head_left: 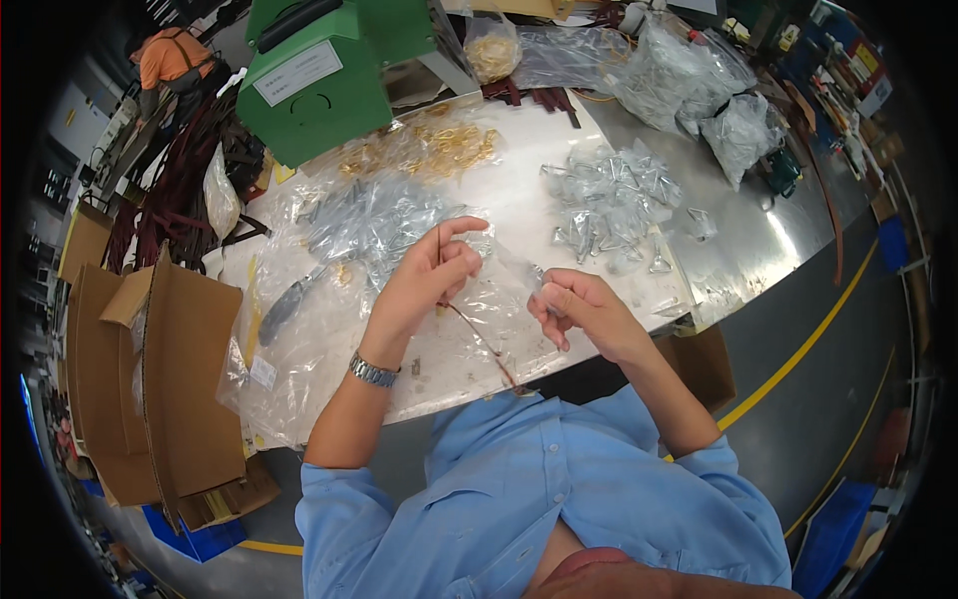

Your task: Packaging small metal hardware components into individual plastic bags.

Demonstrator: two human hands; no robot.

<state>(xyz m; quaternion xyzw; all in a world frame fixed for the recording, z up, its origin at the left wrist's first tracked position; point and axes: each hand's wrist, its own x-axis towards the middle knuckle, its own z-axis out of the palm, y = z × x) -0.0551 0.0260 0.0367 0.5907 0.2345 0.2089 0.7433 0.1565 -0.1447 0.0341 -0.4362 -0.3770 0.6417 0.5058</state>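
My left hand (427,276) pinches a thin dark-red strap (479,339) that runs up between its fingers and trails down toward my chest. A metal watch sits on that wrist. My right hand (579,309) is curled around a small clear plastic packet (540,283) with a metal part inside. Both hands hover over a white worktable (519,150) spread with clear plastic sheeting. A pile of small bagged silver metal parts (607,205) lies just beyond my right hand. Another heap of silver parts (369,222) lies beyond my left hand.
Gold-coloured rings (444,148) lie at the back of the table before a green machine (319,75). Large clear bags of parts (689,85) stand at the far right. Open cardboard boxes (170,379) stand to my left. A person in orange (175,60) works far left.
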